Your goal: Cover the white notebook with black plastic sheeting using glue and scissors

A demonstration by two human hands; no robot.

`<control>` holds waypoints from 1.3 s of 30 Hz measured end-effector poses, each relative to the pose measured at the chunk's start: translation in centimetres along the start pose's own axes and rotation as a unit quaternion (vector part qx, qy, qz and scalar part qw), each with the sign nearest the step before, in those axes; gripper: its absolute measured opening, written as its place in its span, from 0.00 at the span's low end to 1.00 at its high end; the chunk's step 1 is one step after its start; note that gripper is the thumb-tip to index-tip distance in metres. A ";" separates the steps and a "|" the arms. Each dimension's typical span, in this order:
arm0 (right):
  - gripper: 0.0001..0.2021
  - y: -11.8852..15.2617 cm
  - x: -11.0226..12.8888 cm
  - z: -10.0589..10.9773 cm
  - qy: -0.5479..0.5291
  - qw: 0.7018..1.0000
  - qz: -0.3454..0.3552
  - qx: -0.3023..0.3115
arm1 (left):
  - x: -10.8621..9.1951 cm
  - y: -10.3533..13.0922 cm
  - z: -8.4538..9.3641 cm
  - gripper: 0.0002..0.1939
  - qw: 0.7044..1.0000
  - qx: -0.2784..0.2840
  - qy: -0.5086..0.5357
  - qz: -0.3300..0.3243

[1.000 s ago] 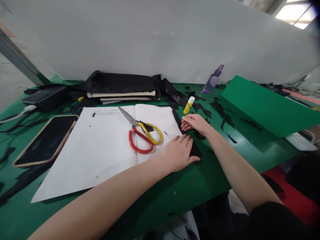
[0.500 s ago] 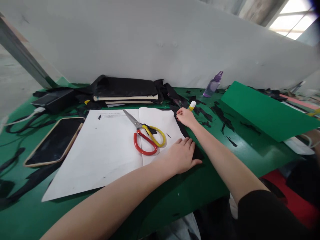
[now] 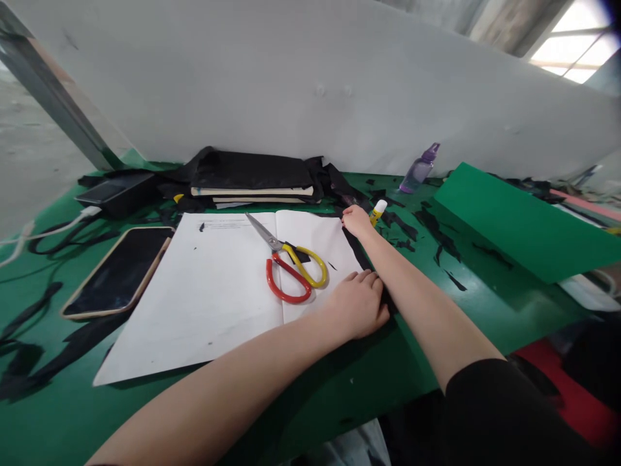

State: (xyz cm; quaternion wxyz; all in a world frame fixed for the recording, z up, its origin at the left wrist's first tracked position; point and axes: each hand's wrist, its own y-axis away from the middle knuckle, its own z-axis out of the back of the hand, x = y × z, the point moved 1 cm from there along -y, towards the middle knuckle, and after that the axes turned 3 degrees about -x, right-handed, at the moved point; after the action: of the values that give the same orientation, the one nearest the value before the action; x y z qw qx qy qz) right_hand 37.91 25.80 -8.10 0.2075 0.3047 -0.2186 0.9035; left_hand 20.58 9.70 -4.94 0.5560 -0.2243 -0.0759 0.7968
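White paper sheets [image 3: 218, 285] lie open on the green table, with black material [image 3: 356, 246] showing along their right edge. My left hand [image 3: 356, 304] rests on the lower right of the paper, its fingers curled over the black edge. At the upper right corner my right hand [image 3: 356, 220] is closed in a pinch on the edge; what lies between its fingertips is too small to tell. Scissors [image 3: 291, 265] with one red and one yellow handle lie on the middle of the paper, left of both hands. A glue stick [image 3: 378, 212] is just beyond my right hand.
A phone [image 3: 119, 275] lies left of the paper near a black device [image 3: 119, 191] with cables. Behind are black-covered books [image 3: 255, 171]. A purple bottle [image 3: 420, 169], black scraps [image 3: 439, 233] and a green board [image 3: 519, 220] are to the right.
The view has shifted slightly. The fingers and thumb of my left hand have curled in closer to the black edge. My right hand stays at the upper corner.
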 end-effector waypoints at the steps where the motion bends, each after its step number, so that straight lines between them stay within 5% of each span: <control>1: 0.06 0.2 -0.1 -0.1 -0.003 1.000 -0.002 -0.007 | 0.0 -0.1 0.1 0.19 1.000 -0.008 -0.002 0.003; 14: 0.07 3.7 1.7 0.6 -0.068 0.991 0.091 -0.075 | -0.2 -0.3 1.2 0.14 0.994 -0.074 -0.070 -0.027; 18: 0.07 3.8 4.3 3.5 -0.119 0.975 0.149 -0.113 | -1.0 -0.3 1.6 0.13 0.992 -0.071 -0.085 -0.052; 21: 0.06 4.7 6.9 6.3 -0.187 0.962 0.183 -0.073 | -1.6 -0.5 3.1 0.14 0.991 -0.071 -0.102 -0.046; 25: 0.06 7.8 8.8 9.3 -0.153 0.956 0.245 -0.056 | -1.1 -0.3 6.2 0.14 0.988 -0.049 -0.140 0.051; 28: 0.06 10.4 8.0 10.2 -0.069 0.947 0.309 -0.062 | 0.3 1.4 7.6 0.14 0.981 -0.011 -0.180 0.074; 32: 0.07 12.2 4.7 9.6 -0.006 0.933 0.345 -0.104 | 2.4 5.2 7.3 0.12 0.970 0.033 -0.240 0.024; 36: 0.11 12.8 2.4 8.6 0.019 0.902 0.430 0.026 | 3.3 8.1 6.5 0.17 0.974 0.031 -0.221 0.036; 39: 0.12 12.7 1.8 8.5 0.010 0.907 0.415 0.065 | 3.3 8.7 6.6 0.17 0.975 0.032 -0.214 0.047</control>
State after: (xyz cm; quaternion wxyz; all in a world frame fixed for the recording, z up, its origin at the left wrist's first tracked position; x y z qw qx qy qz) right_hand 34.09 11.41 -4.23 -0.2044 0.1908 -0.2636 0.9232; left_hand 9.28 10.39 -3.23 0.4961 -0.0341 -0.1569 0.8533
